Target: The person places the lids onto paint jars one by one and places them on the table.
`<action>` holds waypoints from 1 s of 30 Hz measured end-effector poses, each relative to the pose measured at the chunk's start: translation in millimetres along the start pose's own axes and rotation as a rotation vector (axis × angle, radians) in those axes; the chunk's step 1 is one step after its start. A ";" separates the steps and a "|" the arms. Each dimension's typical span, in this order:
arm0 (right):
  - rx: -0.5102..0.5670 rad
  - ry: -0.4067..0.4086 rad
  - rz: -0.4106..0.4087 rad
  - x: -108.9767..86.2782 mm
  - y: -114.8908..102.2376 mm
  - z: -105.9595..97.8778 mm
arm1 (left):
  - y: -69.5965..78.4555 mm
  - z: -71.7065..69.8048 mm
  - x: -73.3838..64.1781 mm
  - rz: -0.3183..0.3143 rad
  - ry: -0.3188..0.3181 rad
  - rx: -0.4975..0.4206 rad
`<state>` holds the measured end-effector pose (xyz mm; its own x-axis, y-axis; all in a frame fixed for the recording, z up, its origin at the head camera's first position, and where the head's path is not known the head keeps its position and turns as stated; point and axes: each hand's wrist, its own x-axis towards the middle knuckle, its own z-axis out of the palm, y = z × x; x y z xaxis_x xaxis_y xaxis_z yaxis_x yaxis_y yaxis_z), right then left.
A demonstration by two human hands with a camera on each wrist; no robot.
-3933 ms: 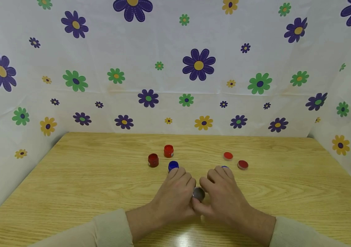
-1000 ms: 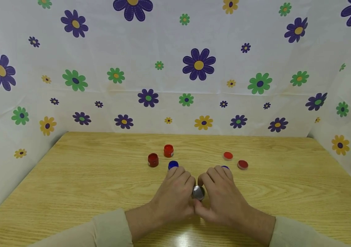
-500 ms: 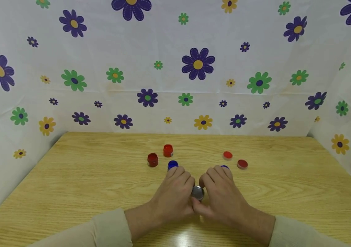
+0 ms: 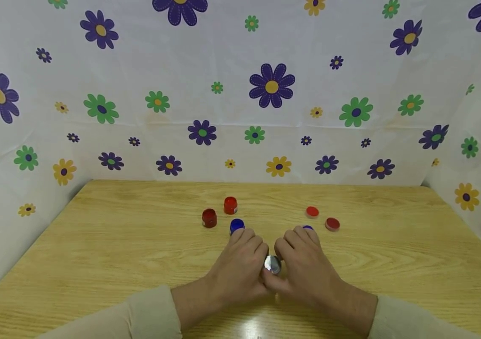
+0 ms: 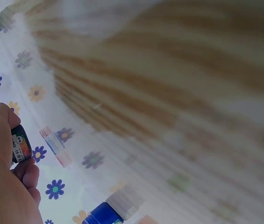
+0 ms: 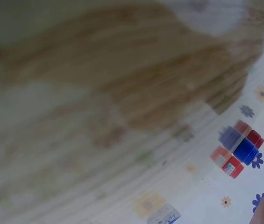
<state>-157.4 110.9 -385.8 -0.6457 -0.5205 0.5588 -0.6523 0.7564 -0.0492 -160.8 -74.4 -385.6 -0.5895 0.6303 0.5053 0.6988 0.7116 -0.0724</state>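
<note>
Head view: left hand [image 4: 239, 267] and right hand [image 4: 306, 268] grip a dark jar [image 4: 272, 264], well inside the table's back edge [image 4: 266, 184].

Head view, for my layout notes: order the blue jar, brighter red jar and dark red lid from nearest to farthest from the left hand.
1. Blue jar: directly beyond, partly hidden.
2. Brighter red jar: farther back.
3. Dark red lid: right side.

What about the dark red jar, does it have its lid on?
No, the dark red jar stands with its top open, and a dark red lid lies apart from it on the wooden table.
</note>
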 end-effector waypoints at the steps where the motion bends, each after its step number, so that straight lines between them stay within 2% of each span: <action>1: 0.005 -0.002 0.005 -0.8 0.0 0.3 | 0.3 0.4 -0.5 -0.005 -0.006 0.000; 5: 0.035 -0.003 0.005 -3.8 -0.4 1.8 | 1.1 2.3 -3.0 -0.017 -0.017 0.013; 10: 0.060 -0.008 -0.007 -2.6 -0.7 2.1 | 0.1 2.6 -2.7 -0.015 0.000 0.061; 18: 0.044 -0.028 -0.009 -0.9 -0.5 0.0 | -0.5 -0.3 -1.5 -0.033 -0.038 0.026; 30: 0.027 -0.001 -0.009 1.3 0.3 -0.8 | -0.5 -1.0 0.2 -0.010 -0.009 0.083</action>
<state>-158.1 110.8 -384.4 -0.6401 -0.5275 0.5586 -0.6683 0.7409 -0.0662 -160.8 -75.0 -384.6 -0.6003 0.6254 0.4985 0.6570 0.7411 -0.1385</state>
